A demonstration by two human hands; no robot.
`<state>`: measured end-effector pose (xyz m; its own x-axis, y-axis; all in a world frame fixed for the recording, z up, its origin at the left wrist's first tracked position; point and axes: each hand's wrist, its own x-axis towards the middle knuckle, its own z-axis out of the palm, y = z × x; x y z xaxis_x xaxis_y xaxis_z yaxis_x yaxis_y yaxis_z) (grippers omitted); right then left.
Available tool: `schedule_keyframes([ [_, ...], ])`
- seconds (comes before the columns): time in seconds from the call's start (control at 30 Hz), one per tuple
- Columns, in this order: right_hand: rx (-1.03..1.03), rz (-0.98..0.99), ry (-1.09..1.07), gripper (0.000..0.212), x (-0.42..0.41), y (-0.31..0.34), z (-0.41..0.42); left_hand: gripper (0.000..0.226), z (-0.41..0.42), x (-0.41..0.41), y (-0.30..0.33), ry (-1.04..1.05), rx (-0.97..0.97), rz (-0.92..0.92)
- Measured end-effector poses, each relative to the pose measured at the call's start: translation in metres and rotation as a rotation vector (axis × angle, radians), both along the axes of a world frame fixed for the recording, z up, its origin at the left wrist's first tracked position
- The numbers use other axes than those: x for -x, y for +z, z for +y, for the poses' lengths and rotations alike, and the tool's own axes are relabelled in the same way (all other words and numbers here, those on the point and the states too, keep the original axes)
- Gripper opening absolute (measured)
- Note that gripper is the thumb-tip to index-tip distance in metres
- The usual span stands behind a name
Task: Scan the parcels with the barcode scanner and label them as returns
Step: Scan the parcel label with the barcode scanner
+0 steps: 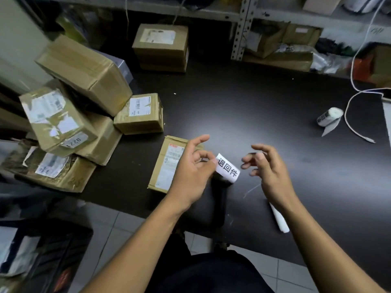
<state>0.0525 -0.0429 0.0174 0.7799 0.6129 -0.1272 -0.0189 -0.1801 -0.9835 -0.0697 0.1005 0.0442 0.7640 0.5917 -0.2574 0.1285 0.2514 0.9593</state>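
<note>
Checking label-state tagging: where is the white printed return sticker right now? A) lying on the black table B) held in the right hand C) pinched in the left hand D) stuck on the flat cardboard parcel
C: the left hand pinches the white printed return sticker by one end in the air, while the right hand beside it holds nothing.

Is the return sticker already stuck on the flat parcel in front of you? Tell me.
No: the left hand pinches the return sticker in the air, beside the flat parcel, not stuck on it.

Table centre and right open, left side blocked

Stacked boxes (pixel 80 106) crowd the table (pixel 243 106) left edge; label roll (pixel 330 116) and white cable (pixel 351 115) lie near the right edge.
</note>
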Motion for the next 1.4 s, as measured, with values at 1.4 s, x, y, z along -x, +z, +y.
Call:
schedule_keyframes([
  [1.4, 0.143, 0.355, -0.083, 0.033, 0.128, -0.035, 0.07, 0.065, 0.07, 0.091, -0.047, -0.239, -0.316, 0.371],
])
